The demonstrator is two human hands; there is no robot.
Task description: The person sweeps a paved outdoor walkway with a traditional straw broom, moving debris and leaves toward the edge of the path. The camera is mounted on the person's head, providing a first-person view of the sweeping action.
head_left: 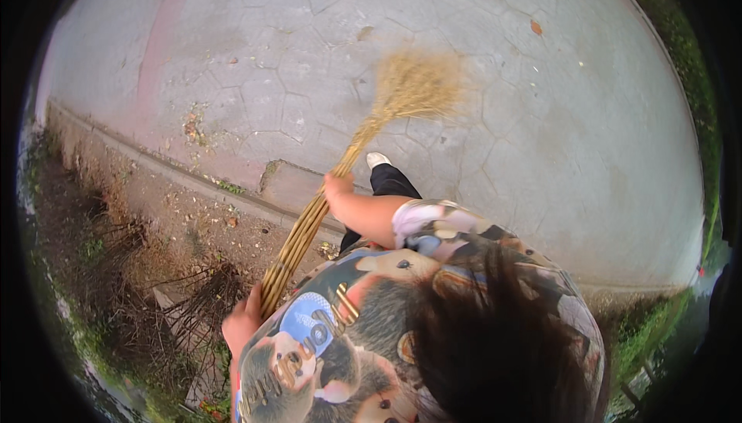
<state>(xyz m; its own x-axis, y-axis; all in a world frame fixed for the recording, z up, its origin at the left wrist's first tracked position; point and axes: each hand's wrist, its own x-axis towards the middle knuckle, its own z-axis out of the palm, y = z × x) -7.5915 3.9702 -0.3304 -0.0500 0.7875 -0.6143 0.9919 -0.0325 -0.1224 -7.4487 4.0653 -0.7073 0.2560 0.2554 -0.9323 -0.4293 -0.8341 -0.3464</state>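
A long straw broom (309,218) with a bundled stick handle slants across my front, from lower left up to the middle. Wrapped round its handle partway down is my right hand (338,189), closed. My left hand (243,321) is closed on the top end of the handle, close to my patterned shirt, and some of its fingers are hidden. The fanned bristles (417,83) lie over the pavement, smeared by motion. One of my shoes (377,160), pale in colour, shows just below the bristles.
Grey paving (556,152) with a cracked-looking pattern spreads ahead and to the right. A low curb (178,172) borders a soil bed with dry shrubs (193,299) on the left. Small leaf litter (195,125) lies near the curb; a brown leaf (536,28) rests farther off.
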